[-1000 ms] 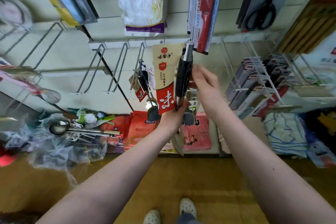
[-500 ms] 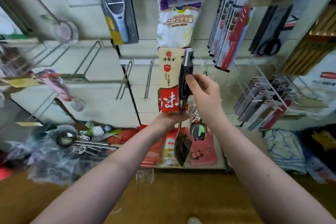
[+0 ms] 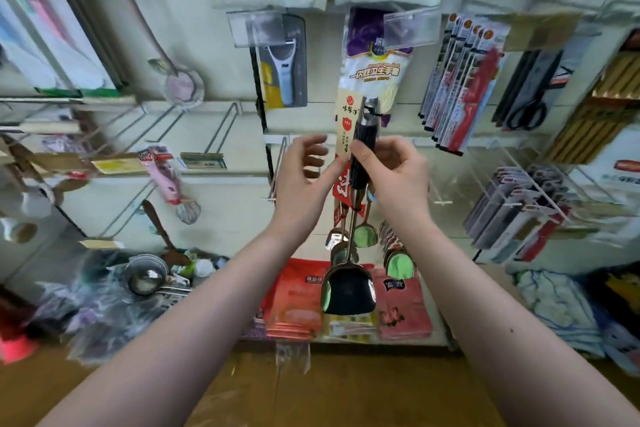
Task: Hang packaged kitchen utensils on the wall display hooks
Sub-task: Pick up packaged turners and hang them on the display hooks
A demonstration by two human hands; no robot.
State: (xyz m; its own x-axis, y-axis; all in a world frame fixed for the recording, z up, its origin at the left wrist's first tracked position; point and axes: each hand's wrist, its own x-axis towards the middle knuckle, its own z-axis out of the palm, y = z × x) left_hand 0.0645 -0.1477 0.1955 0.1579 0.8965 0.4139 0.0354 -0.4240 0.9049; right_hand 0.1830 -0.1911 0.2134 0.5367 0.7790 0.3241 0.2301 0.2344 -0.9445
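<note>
Packaged spatula (image 3: 348,291), blade down. Right hand (image 3: 394,173) grips its black handle. Left hand (image 3: 303,177) loosely curled, thumb touching label card (image 3: 347,125).

My right hand (image 3: 391,172) covers the middle of the spatula (image 3: 348,291) handle, and my left hand (image 3: 304,177) hides the card (image 3: 348,121) edge. Its top loop may be hung; too blurred to say. The shelves (image 3: 62,104) at my left are smeared.
</note>
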